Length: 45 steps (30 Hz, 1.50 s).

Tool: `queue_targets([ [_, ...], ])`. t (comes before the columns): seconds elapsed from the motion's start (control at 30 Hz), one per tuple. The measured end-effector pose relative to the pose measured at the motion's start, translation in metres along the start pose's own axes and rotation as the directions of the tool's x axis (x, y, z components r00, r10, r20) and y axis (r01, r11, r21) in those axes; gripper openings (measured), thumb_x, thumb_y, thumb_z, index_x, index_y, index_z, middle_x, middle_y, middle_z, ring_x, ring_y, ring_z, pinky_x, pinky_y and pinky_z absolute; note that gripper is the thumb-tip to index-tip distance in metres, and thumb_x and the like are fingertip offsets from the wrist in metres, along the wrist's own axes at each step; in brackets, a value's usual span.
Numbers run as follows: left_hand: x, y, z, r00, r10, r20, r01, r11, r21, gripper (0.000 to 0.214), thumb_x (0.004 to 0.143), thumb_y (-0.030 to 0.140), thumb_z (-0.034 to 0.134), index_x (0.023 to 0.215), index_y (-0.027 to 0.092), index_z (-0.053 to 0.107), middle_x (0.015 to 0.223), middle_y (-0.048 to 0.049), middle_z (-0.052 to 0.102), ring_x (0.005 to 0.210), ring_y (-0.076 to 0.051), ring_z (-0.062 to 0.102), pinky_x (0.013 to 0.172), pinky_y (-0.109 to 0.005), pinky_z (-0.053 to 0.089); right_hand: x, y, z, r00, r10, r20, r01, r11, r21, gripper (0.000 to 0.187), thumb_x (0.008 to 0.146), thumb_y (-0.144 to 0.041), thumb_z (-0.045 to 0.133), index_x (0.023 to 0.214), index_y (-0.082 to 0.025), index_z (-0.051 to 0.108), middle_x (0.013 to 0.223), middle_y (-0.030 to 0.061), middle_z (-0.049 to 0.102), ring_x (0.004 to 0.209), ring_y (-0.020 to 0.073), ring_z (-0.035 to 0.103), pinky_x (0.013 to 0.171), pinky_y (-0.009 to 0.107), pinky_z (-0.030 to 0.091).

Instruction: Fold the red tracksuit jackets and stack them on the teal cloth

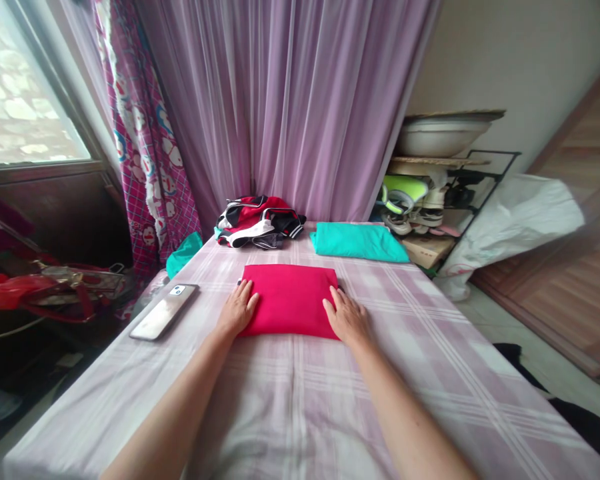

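A folded red garment (290,300) lies flat on the checked tablecloth (300,400) in front of me. My left hand (239,308) rests on its left edge, fingers stretched out. On the opposite edge lies my right hand (347,315), its fingers spread and flat. Both palms touch the cloth without gripping it. Small dark bits show at the garment's two sides, beside my fingertips. Farther back on the right is a folded turquoise cloth (360,241). Behind the red garment sits a crumpled heap of red, black and white clothing (260,223).
A smartphone (165,312) lies face down at the left. Teal fabric (184,255) hangs at the left table edge. Purple curtains (290,100) close off the back. A shoe rack (485,193) with a basin (443,137) and a white bag (520,220) stand at the right.
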State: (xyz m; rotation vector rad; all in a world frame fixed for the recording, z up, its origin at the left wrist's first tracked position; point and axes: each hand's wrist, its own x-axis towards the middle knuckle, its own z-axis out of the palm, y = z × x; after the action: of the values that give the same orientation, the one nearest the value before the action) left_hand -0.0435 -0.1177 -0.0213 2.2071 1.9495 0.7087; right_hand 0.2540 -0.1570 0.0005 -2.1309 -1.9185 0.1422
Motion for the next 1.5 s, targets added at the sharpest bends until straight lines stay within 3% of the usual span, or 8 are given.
queue_targets([
  [0.13, -0.022, 0.001, -0.01, 0.999, -0.035, 0.025, 0.036, 0.998, -0.044, 0.056, 0.099, 0.04, 0.038, 0.148, 0.012, 0.043, 0.157, -0.0148, 0.042, 0.147, -0.026, 0.036, 0.121, -0.044, 0.03, -0.019, 0.012, 0.001, 0.999, -0.007, -0.051, 0.006, 1.0, -0.017, 0.055, 0.102, -0.041, 0.035, 0.152, -0.021, 0.04, 0.148, 0.012, 0.053, 0.136, 0.0222, 0.047, 0.113, 0.045, 0.029],
  [0.27, -0.048, 0.003, -0.021, 0.999, -0.028, -0.034, 0.025, 0.997, -0.076, 0.052, 0.098, 0.038, 0.039, 0.143, 0.013, 0.049, 0.153, -0.0132, 0.048, 0.141, -0.024, 0.045, 0.12, -0.041, 0.033, -0.031, 0.022, 0.0, 0.992, 0.051, -0.118, -0.052, 0.999, -0.004, 0.053, 0.102, -0.037, 0.032, 0.149, -0.016, 0.046, 0.135, 0.0142, 0.064, 0.121, 0.0238, 0.06, 0.106, 0.039, 0.038],
  [0.37, -0.064, 0.003, -0.028, 0.994, -0.075, -0.083, 0.068, 0.994, -0.087, 0.047, 0.098, 0.036, 0.041, 0.139, 0.018, 0.054, 0.148, -0.0104, 0.055, 0.135, -0.023, 0.053, 0.116, -0.039, 0.039, -0.035, 0.032, 0.0, 0.984, 0.125, -0.125, -0.118, 0.991, 0.061, 0.054, 0.102, -0.035, 0.026, 0.144, -0.014, 0.053, 0.133, 0.0131, 0.066, 0.116, 0.024, 0.064, 0.1, 0.034, 0.044],
  [0.47, -0.074, 0.001, -0.031, 0.987, -0.132, -0.096, 0.122, 0.988, -0.1, 0.046, 0.097, 0.035, 0.043, 0.138, 0.017, 0.055, 0.144, -0.011, 0.058, 0.132, -0.024, 0.056, 0.113, -0.038, 0.042, -0.037, 0.041, 0.002, 0.985, 0.111, -0.132, -0.096, 0.988, 0.117, 0.055, 0.101, -0.034, 0.024, 0.14, -0.013, 0.057, 0.134, 0.0112, 0.066, 0.118, 0.0239, 0.064, 0.101, 0.033, 0.045],
  [0.83, -0.078, 0.001, -0.036, 0.974, -0.221, -0.056, 0.218, 0.974, -0.064, 0.037, 0.097, 0.04, 0.043, 0.117, 0.019, 0.066, 0.118, -0.0111, 0.073, 0.112, -0.024, 0.066, 0.097, -0.036, 0.048, -0.039, 0.05, 0.006, 0.986, 0.099, -0.134, -0.065, 0.968, 0.242, 0.053, 0.096, -0.037, 0.034, 0.139, -0.017, 0.057, 0.125, 0.0093, 0.071, 0.111, 0.0235, 0.067, 0.097, 0.034, 0.047],
  [1.17, -0.088, 0.001, -0.038, 0.967, -0.234, -0.096, 0.229, 0.972, -0.056, 0.03, 0.094, 0.039, 0.048, 0.106, 0.021, 0.069, 0.115, -0.0082, 0.074, 0.108, -0.024, 0.067, 0.096, -0.035, 0.049, -0.041, 0.052, -0.001, 0.982, 0.152, -0.109, -0.111, 0.943, 0.315, 0.046, 0.093, -0.038, 0.043, 0.128, -0.018, 0.066, 0.104, 0.0102, 0.077, 0.094, 0.0227, 0.071, 0.079, 0.03, 0.05],
  [1.37, -0.089, 0.002, -0.039, 0.961, -0.26, -0.094, 0.253, 0.964, -0.085, 0.029, 0.093, 0.039, 0.051, 0.102, 0.02, 0.07, 0.111, -0.0087, 0.075, 0.106, -0.024, 0.067, 0.094, -0.034, 0.049, -0.045, 0.048, -0.003, 0.984, 0.128, -0.12, -0.097, 0.967, 0.236, 0.04, 0.094, -0.045, 0.043, 0.096, -0.022, 0.076, 0.093, 0.0089, 0.077, 0.088, 0.023, 0.07, 0.071, 0.029, 0.046],
  [1.5, -0.09, -0.001, -0.039, 0.973, -0.215, -0.079, 0.206, 0.973, -0.104, 0.026, 0.092, 0.039, 0.051, 0.097, 0.021, 0.07, 0.113, -0.0082, 0.074, 0.107, -0.024, 0.067, 0.096, -0.034, 0.048, -0.048, 0.047, -0.006, 0.987, 0.11, -0.121, -0.085, 0.978, 0.192, 0.036, 0.092, -0.047, 0.049, 0.092, -0.024, 0.076, 0.092, 0.0073, 0.077, 0.086, 0.0221, 0.069, 0.068, 0.027, 0.043],
])
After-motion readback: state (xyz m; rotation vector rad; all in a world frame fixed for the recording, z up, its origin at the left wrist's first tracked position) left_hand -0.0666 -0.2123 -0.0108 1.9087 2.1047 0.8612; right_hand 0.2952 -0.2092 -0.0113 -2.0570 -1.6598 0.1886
